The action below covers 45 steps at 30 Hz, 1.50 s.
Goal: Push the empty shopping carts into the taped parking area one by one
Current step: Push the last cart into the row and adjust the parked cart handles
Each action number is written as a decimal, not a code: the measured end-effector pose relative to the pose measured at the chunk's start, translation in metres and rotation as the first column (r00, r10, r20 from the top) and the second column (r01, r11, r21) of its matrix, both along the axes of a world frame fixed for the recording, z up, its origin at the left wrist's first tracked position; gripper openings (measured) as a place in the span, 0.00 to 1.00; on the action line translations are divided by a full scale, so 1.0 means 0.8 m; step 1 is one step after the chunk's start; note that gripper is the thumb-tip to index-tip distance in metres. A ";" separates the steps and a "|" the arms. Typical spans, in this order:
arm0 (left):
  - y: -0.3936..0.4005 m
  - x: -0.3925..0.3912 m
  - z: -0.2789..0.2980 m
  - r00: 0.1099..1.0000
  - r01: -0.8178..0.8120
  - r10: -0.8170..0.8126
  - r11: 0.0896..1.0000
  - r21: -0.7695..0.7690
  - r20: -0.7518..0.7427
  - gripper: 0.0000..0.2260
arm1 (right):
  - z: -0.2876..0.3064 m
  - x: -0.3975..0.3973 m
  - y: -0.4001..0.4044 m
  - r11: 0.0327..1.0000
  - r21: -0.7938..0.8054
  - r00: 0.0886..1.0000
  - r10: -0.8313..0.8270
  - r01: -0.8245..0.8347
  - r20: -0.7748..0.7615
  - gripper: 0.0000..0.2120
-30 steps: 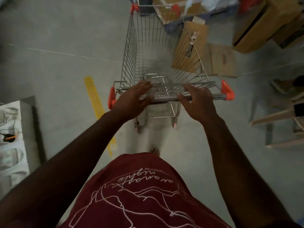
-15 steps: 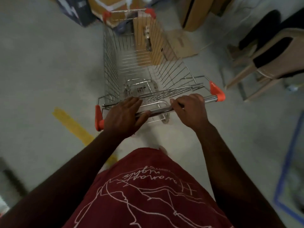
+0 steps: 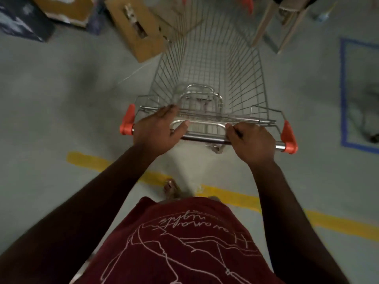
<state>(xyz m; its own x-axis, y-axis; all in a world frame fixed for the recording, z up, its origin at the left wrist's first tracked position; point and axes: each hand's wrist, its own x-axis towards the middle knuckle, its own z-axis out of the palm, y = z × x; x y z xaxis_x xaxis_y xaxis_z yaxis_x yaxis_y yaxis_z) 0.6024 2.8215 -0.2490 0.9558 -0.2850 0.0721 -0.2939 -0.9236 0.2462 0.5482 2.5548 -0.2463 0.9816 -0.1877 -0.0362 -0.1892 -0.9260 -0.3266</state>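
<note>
An empty wire shopping cart [image 3: 211, 64] with orange handle caps stands straight ahead of me on the grey floor. My left hand [image 3: 159, 131] grips the left part of its metal handle bar [image 3: 205, 138], fingers reaching over toward the child-seat flap. My right hand [image 3: 251, 142] is wrapped around the bar's right part, near the orange end cap. A rectangle of blue tape [image 3: 343, 95] marks the floor at the right, a little ahead of the cart's right side.
Cardboard boxes [image 3: 137, 31] lie on the floor at the front left of the cart. A plastic chair [image 3: 274, 23] stands at the front right. A yellow floor line [image 3: 229, 196] runs under my feet. A cart wheel [image 3: 374, 138] shows inside the blue tape.
The cart and I have swung to the right. The boxes slid left in view, the blue tape came closer, and the yellow line now lies behind the cart. Both hands stayed on the bar.
</note>
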 end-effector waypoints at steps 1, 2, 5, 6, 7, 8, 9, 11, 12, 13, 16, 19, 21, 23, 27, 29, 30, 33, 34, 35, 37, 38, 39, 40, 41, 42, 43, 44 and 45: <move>-0.008 -0.009 -0.001 1.000 0.013 -0.013 1.000 0.004 -0.023 0.27 | 0.001 -0.017 -0.007 0.999 -0.011 0.999 -0.035 0.035 -0.033 0.23; -0.018 -0.017 -0.002 0.998 0.039 -0.038 0.999 0.019 -0.057 0.28 | 0.002 -0.035 -0.016 0.997 -0.022 0.995 -0.074 0.073 -0.069 0.23; -0.055 -0.045 0.002 0.969 0.175 -0.157 0.981 0.084 -0.192 0.34 | 0.000 -0.094 -0.044 0.969 0.029 0.963 -0.239 0.244 -0.121 0.19; -0.070 -0.053 0.004 0.954 0.226 -0.198 0.968 0.106 -0.226 0.37 | 0.000 -0.118 -0.054 0.953 0.076 0.954 -0.286 0.293 -0.096 0.16; -0.085 -0.061 0.005 0.938 0.274 -0.236 0.953 0.126 -0.254 0.39 | 0.002 -0.143 -0.064 0.937 0.130 0.945 -0.321 0.326 -0.053 0.13; -0.100 -0.069 0.005 0.921 0.322 -0.274 0.936 0.145 -0.276 0.40 | 0.005 -0.169 -0.073 0.925 0.168 0.939 -0.344 0.341 -0.014 0.13; -0.116 -0.077 0.005 0.905 0.366 -0.310 0.917 0.161 -0.290 0.39 | 0.006 -0.193 -0.084 0.920 0.177 0.935 -0.356 0.351 -0.002 0.17; -0.148 -0.097 0.007 0.879 0.437 -0.378 0.882 0.174 -0.290 0.38 | 0.003 -0.236 -0.107 0.926 0.082 0.929 -0.366 0.369 -0.048 0.27; -0.163 -0.108 0.008 0.867 0.464 -0.407 0.870 0.169 -0.287 0.38 | 0.004 -0.254 -0.116 0.927 0.004 0.922 -0.372 0.374 -0.108 0.30; -0.179 -0.118 0.010 0.856 0.486 -0.430 0.859 0.160 -0.288 0.39 | 0.006 -0.270 -0.125 0.926 -0.052 0.911 -0.376 0.373 -0.169 0.32; -0.225 -0.142 0.014 0.820 0.542 -0.484 0.827 0.148 -0.305 0.39 | 0.009 -0.313 -0.144 0.911 -0.092 0.891 -0.413 0.402 -0.189 0.35; -0.267 -0.156 0.012 0.774 0.611 -0.552 0.779 0.138 -0.310 0.40 | 0.005 -0.353 -0.161 0.867 -0.094 0.849 -0.499 0.490 -0.175 0.35; -0.293 -0.164 0.010 0.739 0.658 -0.599 0.740 0.138 -0.309 0.39 | 0.004 -0.377 -0.170 0.834 -0.099 0.815 -0.552 0.543 -0.177 0.35; -0.319 -0.172 0.009 0.705 0.697 -0.637 0.705 0.134 -0.311 0.38 | 0.004 -0.398 -0.179 0.800 -0.094 0.783 -0.599 0.592 -0.167 0.35; -0.378 -0.188 0.008 0.655 0.747 -0.695 0.655 0.114 -0.296 0.34 | 0.000 -0.431 -0.202 0.707 -0.076 0.696 -0.706 0.703 -0.133 0.33; -0.408 -0.194 0.006 0.628 0.769 -0.723 0.633 0.090 -0.289 0.31 | -0.002 -0.443 -0.216 0.668 -0.071 0.658 -0.743 0.741 -0.119 0.31; -0.424 -0.196 0.006 0.611 0.782 -0.735 0.618 0.079 -0.294 0.30 | -0.002 -0.449 -0.224 0.641 -0.060 0.634 -0.766 0.765 -0.106 0.30; -0.477 -0.200 0.007 0.549 0.828 -0.781 0.556 0.071 -0.297 0.32 | 0.002 -0.461 -0.254 0.556 -0.032 0.550 -0.828 0.830 -0.111 0.27; -0.497 -0.202 0.008 0.525 0.845 -0.797 0.530 0.070 -0.297 0.33 | 0.004 -0.464 -0.265 0.532 -0.034 0.525 -0.843 0.846 -0.115 0.27; -0.515 -0.204 0.008 0.504 0.859 -0.812 0.507 0.072 -0.296 0.34 | 0.005 -0.468 -0.277 0.505 -0.038 0.498 -0.859 0.862 -0.115 0.27; -0.553 -0.207 0.007 0.460 0.884 -0.839 0.464 0.060 -0.291 0.34 | 0.008 -0.474 -0.302 0.450 -0.057 0.442 -0.890 0.891 -0.114 0.26; -0.572 -0.209 0.007 0.436 0.895 -0.851 0.443 0.045 -0.293 0.35 | 0.010 -0.477 -0.315 0.427 -0.068 0.418 -0.901 0.902 -0.117 0.26; -0.591 -0.210 0.007 0.414 0.905 -0.860 0.424 0.034 -0.298 0.35 | 0.012 -0.479 -0.327 0.407 -0.077 0.396 -0.910 0.910 -0.123 0.26; -0.609 -0.212 0.007 0.397 0.912 -0.867 0.408 0.027 -0.303 0.35 | 0.014 -0.482 -0.339 0.385 -0.087 0.373 -0.919 0.919 -0.128 0.26; -0.627 -0.214 0.007 0.383 0.918 -0.872 0.396 0.019 -0.305 0.34 | 0.016 -0.485 -0.350 0.361 -0.093 0.349 -0.929 0.928 -0.124 0.26; -0.645 -0.217 0.007 0.371 0.922 -0.877 0.387 0.010 -0.306 0.32 | 0.018 -0.486 -0.361 0.330 -0.094 0.319 -0.941 0.939 -0.113 0.25; -0.663 -0.221 0.007 0.363 0.925 -0.881 0.380 0.005 -0.304 0.30 | 0.020 -0.488 -0.371 0.295 -0.092 0.287 -0.953 0.951 -0.098 0.24; -0.682 -0.224 0.007 0.357 0.928 -0.885 0.373 0.003 -0.299 0.28 | 0.021 -0.490 -0.383 0.263 -0.093 0.256 -0.963 0.960 -0.083 0.23; -0.700 -0.229 0.007 0.351 0.931 -0.889 0.366 0.004 -0.294 0.27 | 0.022 -0.493 -0.396 0.236 -0.094 0.230 -0.970 0.967 -0.074 0.22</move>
<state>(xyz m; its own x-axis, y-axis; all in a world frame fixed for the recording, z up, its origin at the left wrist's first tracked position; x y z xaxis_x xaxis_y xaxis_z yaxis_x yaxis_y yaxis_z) 0.4193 2.2612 -0.2435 0.0779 -0.9740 -0.2129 -0.9371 -0.1444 0.3177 0.1537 2.2379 -0.2287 0.0400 -0.9951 -0.0909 -0.9747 -0.0188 -0.2228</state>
